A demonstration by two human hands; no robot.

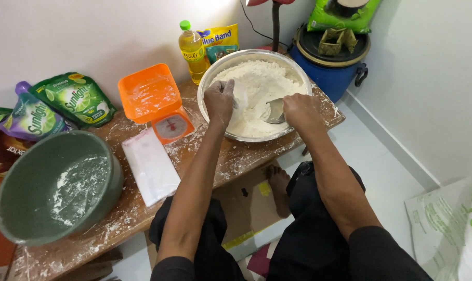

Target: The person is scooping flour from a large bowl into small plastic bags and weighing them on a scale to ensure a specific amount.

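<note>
A big steel bowl (223,65) full of white flour (257,80) stands at the far end of a low wooden table (231,158). My left hand (219,101) rests over the bowl's near-left rim, holding the edge of a clear plastic bag (241,96) that dips into the flour. My right hand (300,110) grips a metal scoop (274,111) pushed into the flour at the bowl's near-right side.
An orange kitchen scale (155,101) stands left of the bowl, with a flat white bag (150,166) in front of it. A flour-dusted green bowl (54,187) sits at the near left. An oil bottle (193,49), pouches (72,99) and a blue pot (332,67) line the wall.
</note>
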